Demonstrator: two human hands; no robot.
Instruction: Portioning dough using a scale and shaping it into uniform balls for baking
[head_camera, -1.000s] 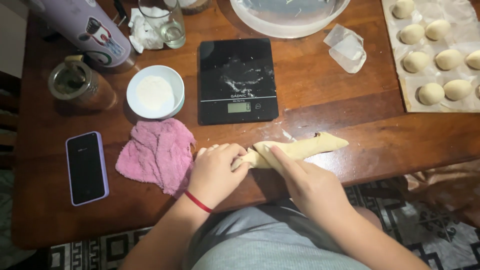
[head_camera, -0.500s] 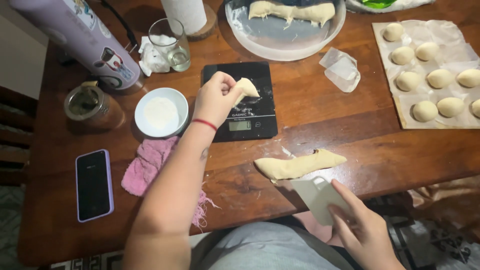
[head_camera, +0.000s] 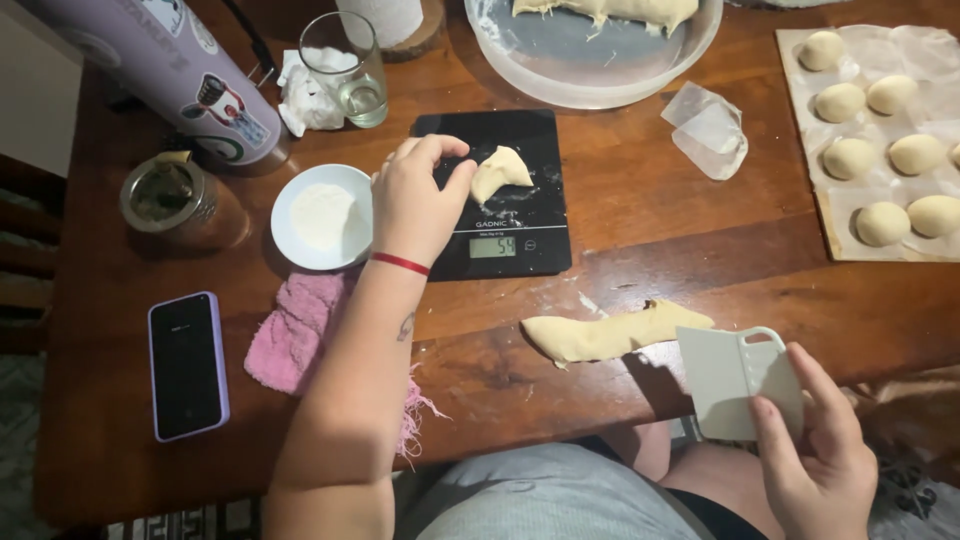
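Two hands work apart: your left hand (head_camera: 412, 200) pinches a dough piece (head_camera: 498, 172) resting on the black scale (head_camera: 500, 235), while your right hand (head_camera: 815, 450), at five o'clock from it, grips a white scraper (head_camera: 735, 380) just off the table (head_camera: 640, 210) edge. If you keep your fingers on the piece, their weight could skew the reading. Dough strip (head_camera: 610, 335) lies near the edge, touching the scraper's corner, so a careless sweep could drag it off.

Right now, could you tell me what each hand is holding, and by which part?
Left hand pinches the dough piece by its left edge; right hand grips the white scraper at its right edge.
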